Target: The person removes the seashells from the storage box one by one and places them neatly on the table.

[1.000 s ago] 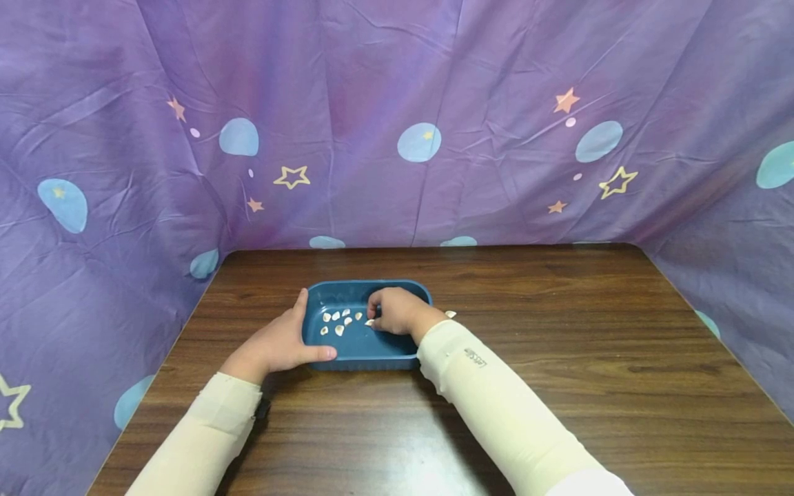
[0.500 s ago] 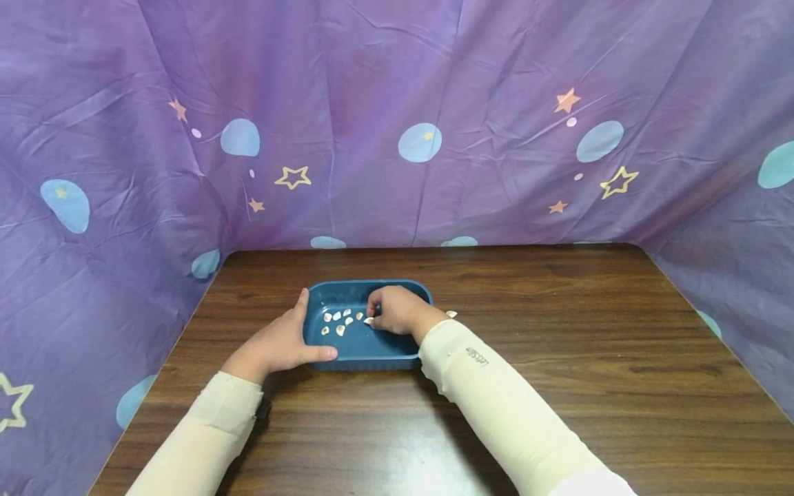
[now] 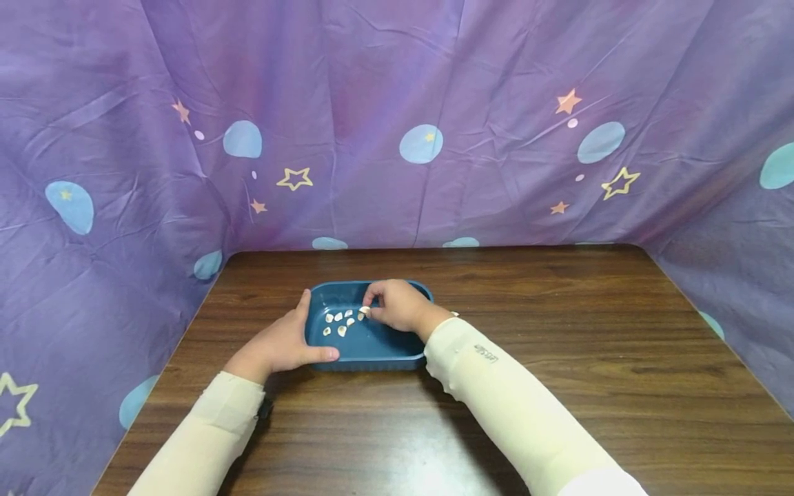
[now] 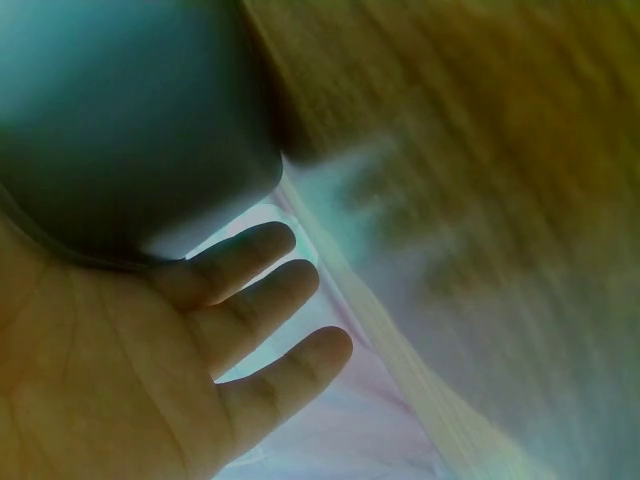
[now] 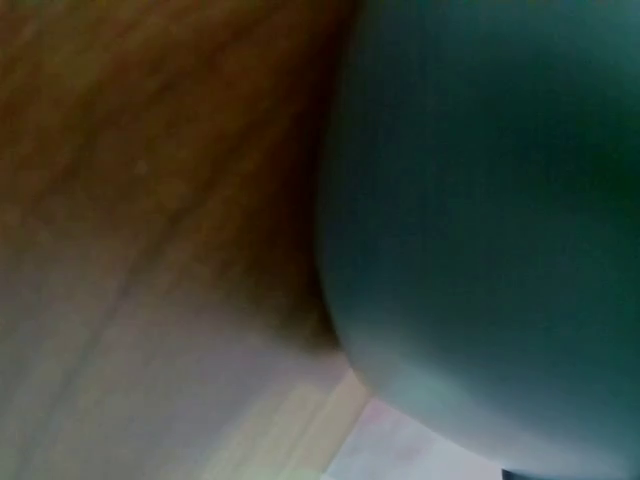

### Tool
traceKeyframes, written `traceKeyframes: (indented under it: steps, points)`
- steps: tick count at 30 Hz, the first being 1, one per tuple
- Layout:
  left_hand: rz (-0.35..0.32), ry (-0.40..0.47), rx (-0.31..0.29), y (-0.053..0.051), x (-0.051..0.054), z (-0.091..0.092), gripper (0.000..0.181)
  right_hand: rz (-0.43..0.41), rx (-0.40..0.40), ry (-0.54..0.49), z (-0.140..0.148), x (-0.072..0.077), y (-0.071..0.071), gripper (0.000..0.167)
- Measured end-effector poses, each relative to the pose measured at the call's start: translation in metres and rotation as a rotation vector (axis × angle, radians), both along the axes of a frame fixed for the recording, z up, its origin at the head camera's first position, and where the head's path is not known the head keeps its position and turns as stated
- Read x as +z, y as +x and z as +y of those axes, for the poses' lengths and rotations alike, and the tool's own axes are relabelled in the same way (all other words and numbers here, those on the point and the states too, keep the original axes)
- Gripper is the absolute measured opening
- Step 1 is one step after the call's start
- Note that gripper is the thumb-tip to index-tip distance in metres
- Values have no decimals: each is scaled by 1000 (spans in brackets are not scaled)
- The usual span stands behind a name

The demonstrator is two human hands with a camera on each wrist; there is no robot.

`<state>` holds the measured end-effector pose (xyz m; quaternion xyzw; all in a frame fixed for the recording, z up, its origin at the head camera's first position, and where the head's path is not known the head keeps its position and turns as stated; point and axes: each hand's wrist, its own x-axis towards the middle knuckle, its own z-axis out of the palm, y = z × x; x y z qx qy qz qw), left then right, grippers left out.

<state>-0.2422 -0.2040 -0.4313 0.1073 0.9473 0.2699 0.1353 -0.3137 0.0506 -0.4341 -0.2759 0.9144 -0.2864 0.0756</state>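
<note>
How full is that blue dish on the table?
The blue dish is only sparsely filled: small pale pieces lie scattered over part of its floor; bare bottom shows around them. The right hand hides some.

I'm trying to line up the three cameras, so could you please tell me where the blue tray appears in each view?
Head: the tray sits slightly left of center, below the middle.
Left wrist: upper left, cut off by the frame.
Right wrist: fills most of the right side, also cut off.
Shared landmark: the brown wooden table, visible in all three.
</note>
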Motion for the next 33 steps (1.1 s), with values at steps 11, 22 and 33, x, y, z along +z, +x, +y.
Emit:
traceKeyframes:
  steps: [11,22,33]
  points:
    - [19,7,-8,-2,-1,-1,143,34,5,-132,12,15,-2,9]
    - [33,13,0,-2,-5,-3,144,24,-22,-200,41,34,-2,9]
    - [18,19,4,0,-2,-2,143,35,-74,-212,90,40,-3,5]
